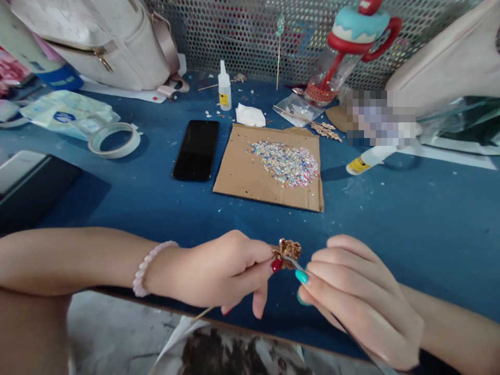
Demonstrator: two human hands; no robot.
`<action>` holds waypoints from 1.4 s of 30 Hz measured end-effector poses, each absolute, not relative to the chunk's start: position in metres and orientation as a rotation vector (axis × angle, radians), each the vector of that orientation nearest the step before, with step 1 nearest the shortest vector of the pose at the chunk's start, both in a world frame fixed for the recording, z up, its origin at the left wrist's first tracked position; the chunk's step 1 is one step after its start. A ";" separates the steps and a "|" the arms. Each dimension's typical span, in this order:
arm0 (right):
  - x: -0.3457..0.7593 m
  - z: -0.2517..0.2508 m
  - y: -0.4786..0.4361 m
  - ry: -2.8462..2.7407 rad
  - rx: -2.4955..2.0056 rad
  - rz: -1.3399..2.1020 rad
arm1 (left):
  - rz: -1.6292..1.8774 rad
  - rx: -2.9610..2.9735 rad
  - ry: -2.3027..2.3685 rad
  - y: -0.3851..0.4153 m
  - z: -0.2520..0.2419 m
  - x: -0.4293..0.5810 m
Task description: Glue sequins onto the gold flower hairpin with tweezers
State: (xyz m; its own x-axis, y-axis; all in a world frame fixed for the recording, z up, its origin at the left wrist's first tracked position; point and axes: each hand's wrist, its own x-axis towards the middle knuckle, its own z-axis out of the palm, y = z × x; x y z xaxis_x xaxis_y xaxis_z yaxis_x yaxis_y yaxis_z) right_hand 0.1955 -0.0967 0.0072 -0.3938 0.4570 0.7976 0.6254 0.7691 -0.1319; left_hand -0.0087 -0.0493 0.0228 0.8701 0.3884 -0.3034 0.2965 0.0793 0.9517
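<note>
Between thumb and finger, my left hand (219,271) pinches a small gold-coloured flower (292,248) just above the table's front edge. A thin wooden stick (203,314) shows below that hand; whether it joins the flower is hidden by the fingers. My right hand (355,291) is closed around tweezers (294,263), whose tips touch the flower's petals. I cannot make out whether anything sits between the tips. Beyond both hands lies a piece of cardboard (238,174) with a spread of tiny multicoloured rhinestones (289,164) on it.
Left of the cardboard are a black phone (196,151) and a tape roll (113,140). One glue bottle (224,88) stands behind; another glue bottle (365,159) lies tipped at right. A red-lidded cup (328,67) and a pale backpack (117,47) stand by the metal mesh (242,31).
</note>
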 end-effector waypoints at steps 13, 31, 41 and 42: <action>0.199 0.009 -0.092 -2.151 -0.729 -0.253 | 0.065 1.530 0.553 -0.048 0.024 -0.009; 0.197 0.008 -0.103 -2.171 -0.782 -0.272 | 0.044 1.562 0.550 -0.048 0.025 -0.011; 0.208 0.006 -0.075 -2.220 -0.432 -0.432 | 0.084 1.559 0.545 -0.049 0.023 -0.010; 0.209 0.006 -0.073 -2.219 -0.437 -0.430 | 0.084 1.558 0.544 -0.049 0.024 -0.010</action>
State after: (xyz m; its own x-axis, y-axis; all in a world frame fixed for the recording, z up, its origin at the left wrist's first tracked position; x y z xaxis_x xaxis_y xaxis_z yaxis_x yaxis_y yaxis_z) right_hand 0.2087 -0.0735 0.0060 -0.6077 0.1664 0.7765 0.4443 0.8817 0.1588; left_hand -0.0098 -0.0489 0.0235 0.8800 0.3862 -0.2765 0.2852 0.0357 0.9578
